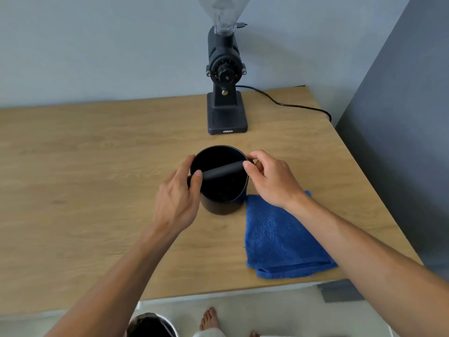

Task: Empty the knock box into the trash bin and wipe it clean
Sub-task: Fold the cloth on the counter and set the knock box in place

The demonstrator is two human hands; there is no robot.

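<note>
While both hands rest at its rim, the knock box (220, 190), a black cylindrical container, stands upright near the middle of the wooden tabletop (97, 166). Item: knock bar (222, 171), black, spanning the open mouth from left rim to right rim, slightly tilted in view. Item: left hand (178, 198), thumb laid on the left end of the bar, fingers curled round the outer left wall of the box. Item: right hand (272, 178), thumb and forefinger pinching the right end of the bar at the rim, remaining fingers loosely curled. Item: blue cloth (279, 242), folded, lying flat on the tabletop just right of the box, its far corner touching or nearly touching the box's base; the right forearm crosses above it. Item: black coffee grinder (226, 93) with clear hopper, upright at the far edge of the tabletop, behind the box and apart from it; black power cord (291, 105) trailing right. Item: trash bin (151, 325), partly visible on the floor below the near tabletop edge, dark interior. Contents of the box cannot be told.
</note>
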